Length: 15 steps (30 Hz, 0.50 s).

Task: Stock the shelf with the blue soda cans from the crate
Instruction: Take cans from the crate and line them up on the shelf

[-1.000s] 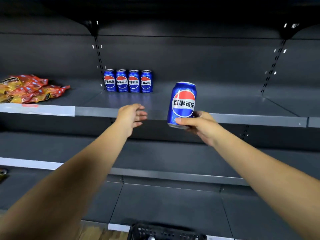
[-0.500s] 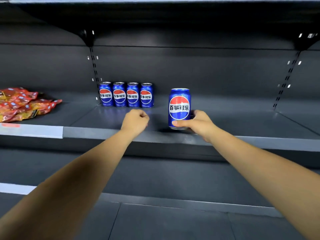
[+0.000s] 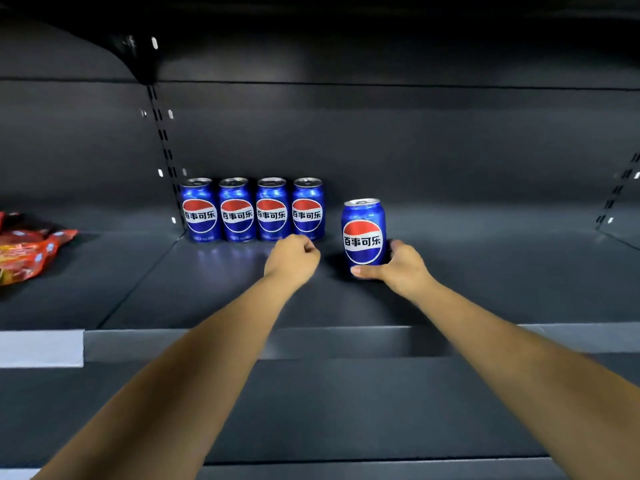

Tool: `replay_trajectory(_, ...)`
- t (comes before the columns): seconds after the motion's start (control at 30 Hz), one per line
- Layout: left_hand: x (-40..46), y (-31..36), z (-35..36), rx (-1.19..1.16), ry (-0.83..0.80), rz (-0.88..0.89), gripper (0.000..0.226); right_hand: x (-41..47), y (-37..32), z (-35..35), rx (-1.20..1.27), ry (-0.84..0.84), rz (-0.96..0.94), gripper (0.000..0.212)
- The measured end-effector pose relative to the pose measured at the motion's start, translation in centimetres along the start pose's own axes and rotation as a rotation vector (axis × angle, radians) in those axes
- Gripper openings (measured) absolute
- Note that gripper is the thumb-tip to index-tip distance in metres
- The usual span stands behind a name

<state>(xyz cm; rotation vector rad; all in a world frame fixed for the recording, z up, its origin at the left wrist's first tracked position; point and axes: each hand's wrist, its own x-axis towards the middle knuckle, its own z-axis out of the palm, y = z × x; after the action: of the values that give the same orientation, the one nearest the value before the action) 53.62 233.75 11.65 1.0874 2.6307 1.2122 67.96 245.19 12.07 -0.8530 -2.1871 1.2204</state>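
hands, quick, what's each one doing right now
Left hand: closed fist, holding nothing.
Right hand: gripping the upright blue metal soda can.

Four blue soda cans [image 3: 253, 210] upright in a touching row at the back of the dark shelf [image 3: 214, 292], logos forward. Fifth can [image 3: 363, 232] upright just right of the row, apart from it, nearer the front.

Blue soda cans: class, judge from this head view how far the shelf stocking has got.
Done: four cans stand upright in a row at the back of the shelf. In hand: the right hand grips a fifth can, upright, right of the row and apart from it. The left hand is curled and holds nothing. The crate is out of view.
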Motion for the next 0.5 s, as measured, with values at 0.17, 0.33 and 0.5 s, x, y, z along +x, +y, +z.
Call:
replay_trajectory(0.17,3.3,-0.8,1.4,-0.040,0.021,-0.045,0.019,3.3,0.0,1.7,0.024,0.008,0.030,0.046)
replay_trajectory(0.33,5.9,-2.1,2.2,-0.054,0.030,-0.073,0.017,6.3,1.1,3.9,-0.073,0.124,0.082,0.048)
replay_trajectory(0.5,6.6,-2.4,2.4,-0.067,0.043,-0.113,0.017,8.6,1.0,4.6,-0.082,0.161,0.147,0.058)
